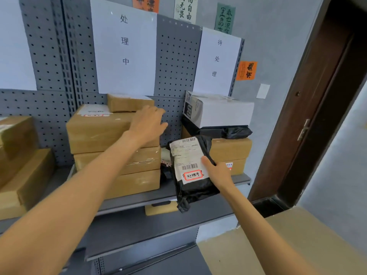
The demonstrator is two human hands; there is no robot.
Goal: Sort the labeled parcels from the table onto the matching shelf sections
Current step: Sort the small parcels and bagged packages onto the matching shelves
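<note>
In front of the grey shelf, a black poly parcel with a white label marked in red was gripped by the right hand, its long axis upright, tilted left. The left hand rested flat on stacked cardboard boxes just left; a narrow gap lay behind the parcel.

This looks like a parcel sorting room or small storeroom. A grey metal pegboard shelving unit stands against a plain grey wall, its back panel hung with white paper section signs in handwritten Chinese. Taped brown cardboard boxes are stacked on the shelf, alongside courier bags with barcoded shipping labels. A dark wooden door stands just right of the shelving.
</note>
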